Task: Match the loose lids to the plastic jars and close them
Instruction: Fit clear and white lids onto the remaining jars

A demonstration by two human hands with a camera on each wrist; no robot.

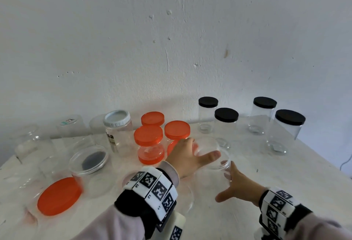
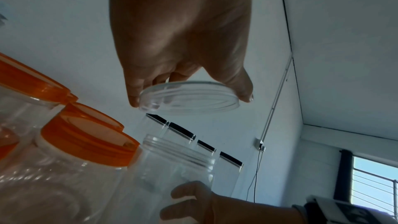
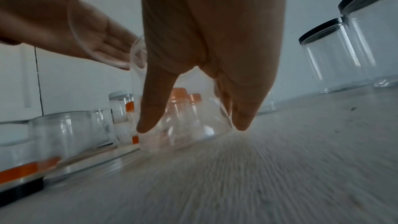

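Head view: your left hand (image 1: 187,154) holds a clear lid (image 1: 211,152) by its rim, thumb on the near edge and fingers on the far edge, just above an open clear jar (image 1: 213,180) near the middle of the table (image 1: 285,178). Your right hand (image 1: 239,184) is on that jar's right side, fingers spread against the wall, thumb sticking out toward you. Lid not on the jar yet.

Left wrist view: lid (image 2: 189,98) pinched between fingertips (image 2: 134,98) and thumb, tilted, apart from the threaded jar mouth (image 2: 178,149) below it. Right hand (image 2: 200,205) wraps the lower jar body.

Right wrist view: fingers (image 3: 150,111) curl down round the clear jar (image 3: 185,135), which stands on the table; the left hand (image 3: 64,23) and lid (image 3: 75,28) are up to the left. Blurry.

Elsewhere in the head view:
- Four clear jars with black lids (image 1: 226,115) at back right, closed.
- Three jars with orange lids (image 1: 148,135) in a cluster just behind your left hand, closed.
- One jar with a white lid (image 1: 117,118) left of those.
- Loose orange lid (image 1: 59,196) at front left, lying on top of something clear; can't tell what.
- Open clear jar (image 1: 88,163) beside it with something dark showing through it.
- More clear jars at far left, too blurred to count.
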